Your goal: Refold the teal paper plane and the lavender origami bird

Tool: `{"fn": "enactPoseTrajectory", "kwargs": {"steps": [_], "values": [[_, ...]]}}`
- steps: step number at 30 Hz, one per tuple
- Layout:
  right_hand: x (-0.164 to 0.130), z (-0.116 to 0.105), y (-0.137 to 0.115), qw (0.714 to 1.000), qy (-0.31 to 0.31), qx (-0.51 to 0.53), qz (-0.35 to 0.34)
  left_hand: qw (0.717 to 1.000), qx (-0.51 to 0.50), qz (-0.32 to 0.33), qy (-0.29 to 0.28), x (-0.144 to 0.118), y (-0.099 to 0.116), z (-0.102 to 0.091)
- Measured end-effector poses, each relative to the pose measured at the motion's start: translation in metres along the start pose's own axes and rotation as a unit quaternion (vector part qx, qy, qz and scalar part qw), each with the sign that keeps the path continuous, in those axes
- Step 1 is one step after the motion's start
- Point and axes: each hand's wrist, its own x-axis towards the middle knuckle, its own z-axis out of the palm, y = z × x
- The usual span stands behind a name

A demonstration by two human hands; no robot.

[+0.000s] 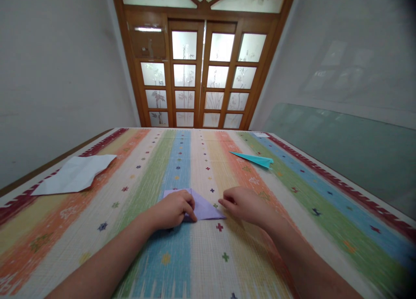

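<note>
A folded sheet of purple paper lies on the striped tablecloth in front of me, drawn out to a point on its right side. My left hand rests on its left part with curled fingers, pinning it to the table; that part of the sheet is partly hidden under the hand. Just beyond the paper's right tip is my right hand, its fingers curled in and a small space between it and the sheet. Nothing shows in those fingers.
A folded turquoise paper plane lies farther off on the right. To the left sits a creased white sheet. The tablecloth runs back toward wood-framed glass doors. A pale green panel stands along the right side.
</note>
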Motion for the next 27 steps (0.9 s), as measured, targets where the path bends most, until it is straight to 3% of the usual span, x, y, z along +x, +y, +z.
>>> {"fn": "enactPoseTrajectory", "kwargs": {"steps": [8, 17, 27], "values": [[0.008, 0.033, -0.022, 0.997, 0.044, 0.033, -0.052, 0.999, -0.045, -0.004, 0.025, -0.002, -0.004, 0.001], [0.009, 0.04, -0.025, 0.994, 0.058, 0.077, -0.053, 0.996, 0.027, -0.044, 0.073, -0.003, -0.01, 0.001], [0.01, 0.047, -0.029, 0.986, 0.077, 0.148, 0.013, 0.993, 0.098, -0.049, 0.046, 0.001, -0.007, 0.007]]}}
